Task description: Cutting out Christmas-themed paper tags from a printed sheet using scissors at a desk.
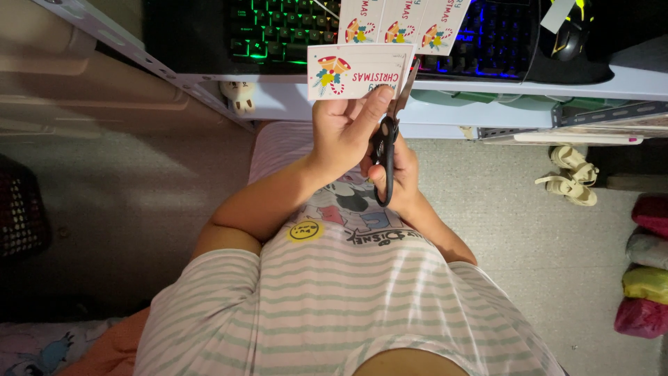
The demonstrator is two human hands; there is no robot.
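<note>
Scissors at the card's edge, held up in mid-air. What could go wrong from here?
1. The left hand pinches the card with its thumb right beside the scissors; a slip could nick it.
2. The card is held in the air, unsupported, so it may flex and the cut may wander into the print.
3. The right hand works over the keyboard; offcuts could fall among the keys.

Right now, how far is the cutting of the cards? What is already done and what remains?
Done: one card looks almost separated; its top, left and bottom edges are free. In hand: the left hand holds that card, and the right hand works black scissors along its right edge. Left: a strip of cards above, seemingly uncut, in front of the lit keyboard. No loose cut cards are in view.
</note>
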